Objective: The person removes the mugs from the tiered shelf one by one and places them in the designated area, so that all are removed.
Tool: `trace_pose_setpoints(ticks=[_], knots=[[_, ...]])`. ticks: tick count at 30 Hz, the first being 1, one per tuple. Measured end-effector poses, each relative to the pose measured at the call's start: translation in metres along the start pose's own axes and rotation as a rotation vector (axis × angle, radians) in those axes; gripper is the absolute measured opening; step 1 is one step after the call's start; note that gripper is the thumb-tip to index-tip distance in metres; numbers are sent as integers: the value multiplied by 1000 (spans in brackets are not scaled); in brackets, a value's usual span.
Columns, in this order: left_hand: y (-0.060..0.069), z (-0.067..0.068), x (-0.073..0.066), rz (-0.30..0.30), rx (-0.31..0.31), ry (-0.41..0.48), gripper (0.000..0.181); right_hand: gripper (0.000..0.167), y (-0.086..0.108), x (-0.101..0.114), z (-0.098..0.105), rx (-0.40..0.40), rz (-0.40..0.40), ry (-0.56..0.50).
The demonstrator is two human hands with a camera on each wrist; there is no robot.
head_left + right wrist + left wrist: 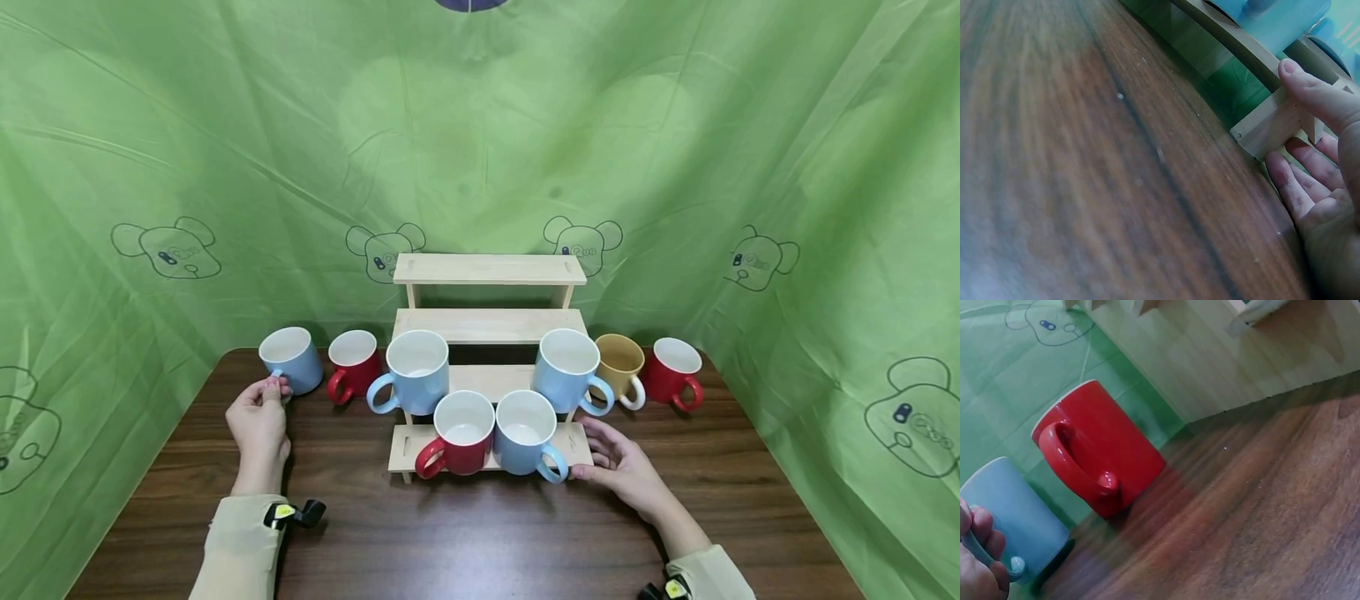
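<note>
At the table's left, my left hand [258, 425] pinches the handle of a light blue mug [302, 367], which stands on the tabletop; the left wrist view shows the fingers round that handle [982, 550]. A red mug [363, 373] stands just right of it. My right hand [622, 467] holds the right end of the lowest step of a wooden tiered rack [405, 446], thumb at the front edge and fingers at the side. On that step are a red mug [468, 446] and a light blue mug [521, 446]. The step above bears two light blue mugs [420, 387] at its ends.
Right of the rack, a yellow mug [618, 371] with a white handle and a red mug [667, 375] stand on the brown wooden table [465, 542]. The rack's two upper steps [491, 325] rise behind. A green curtain [480, 150] hangs close behind and at both sides.
</note>
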State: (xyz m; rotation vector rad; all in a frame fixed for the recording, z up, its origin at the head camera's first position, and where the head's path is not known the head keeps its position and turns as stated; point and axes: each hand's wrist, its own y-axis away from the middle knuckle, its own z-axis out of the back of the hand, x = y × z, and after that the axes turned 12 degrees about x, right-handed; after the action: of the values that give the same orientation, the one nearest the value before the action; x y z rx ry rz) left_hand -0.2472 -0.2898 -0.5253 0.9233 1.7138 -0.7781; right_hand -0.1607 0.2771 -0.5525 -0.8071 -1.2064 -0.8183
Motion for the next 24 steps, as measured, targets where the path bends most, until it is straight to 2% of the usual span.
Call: trace_pose_setpoints(ticks=[7,13,24], knots=[[2,-1,6,10,-2,-20,15,81,0,0,0,-2,-6,1],[1,1,8,33,26,-43,14,81,1,1,0,-9,-21,6],[2,3,9,27,34,-100,15,80,0,0,0,-11,-21,15]])
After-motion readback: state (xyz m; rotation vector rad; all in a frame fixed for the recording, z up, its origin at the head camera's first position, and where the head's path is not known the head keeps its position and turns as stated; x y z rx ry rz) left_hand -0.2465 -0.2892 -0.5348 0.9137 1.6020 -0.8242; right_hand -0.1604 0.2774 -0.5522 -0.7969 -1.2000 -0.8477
